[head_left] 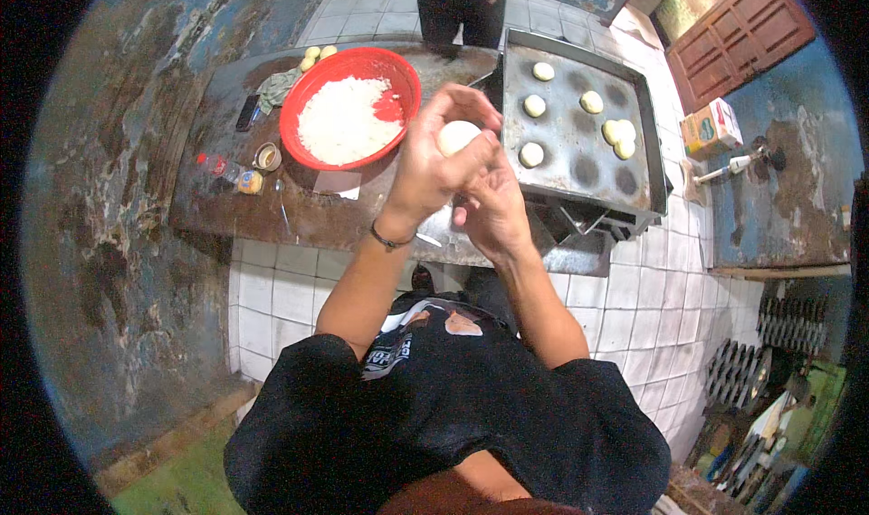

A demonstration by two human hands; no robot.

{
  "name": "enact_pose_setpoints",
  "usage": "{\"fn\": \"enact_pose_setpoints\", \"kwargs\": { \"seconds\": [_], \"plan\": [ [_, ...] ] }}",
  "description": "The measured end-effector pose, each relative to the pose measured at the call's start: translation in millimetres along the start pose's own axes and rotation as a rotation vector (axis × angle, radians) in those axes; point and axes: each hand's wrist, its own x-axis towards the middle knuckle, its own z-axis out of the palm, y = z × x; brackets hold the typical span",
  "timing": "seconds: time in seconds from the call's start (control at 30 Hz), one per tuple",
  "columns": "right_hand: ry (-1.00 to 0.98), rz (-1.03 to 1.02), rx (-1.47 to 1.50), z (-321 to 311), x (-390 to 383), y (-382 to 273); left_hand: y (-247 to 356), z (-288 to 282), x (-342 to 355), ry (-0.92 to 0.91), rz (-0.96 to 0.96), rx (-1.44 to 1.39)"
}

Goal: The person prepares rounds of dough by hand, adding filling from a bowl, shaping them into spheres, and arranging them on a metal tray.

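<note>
A pale round dough ball (458, 137) is held up between my two hands above the front of the table. My left hand (424, 166), with a dark bracelet at the wrist, curls its fingers around the ball. Against it, my right hand (498, 196) presses from the right and below with bent fingers. Part of the ball is covered by fingers. Left of my hands stands a red bowl (288, 117) of white crumbly stuff, its bottom showing at one side. To the right, a metal baking tray (566, 126) bears several dough balls (591, 102), some touching each other.
On the dark table (204, 212) lie a clear bottle (220, 167) with a red cap, a small cup (267, 157), a phone (248, 113) and a greenish cloth (277, 90). More dough balls (312, 56) sit behind the bowl. Another person (460, 8) stands across the table.
</note>
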Motion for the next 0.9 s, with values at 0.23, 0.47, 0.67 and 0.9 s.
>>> {"fn": "enact_pose_setpoints", "kwargs": {
  "seconds": [0.23,0.47,0.67,0.9],
  "plan": [
    [0.27,-0.429,-0.412,-61,8,-22,-24,69,5,-0.048,-0.073,-0.311],
    [-0.407,0.189,-0.995,-88,-11,-174,-60,93,47,-0.023,0.051,0.075],
    [0.038,-0.148,-1.365,-125,6,-213,-160,146,56,-0.249,-0.161,0.281],
    [-0.049,0.159,-1.596,-264,22,-224,-223,173,45,-0.434,-0.411,0.601]
  ]
}}
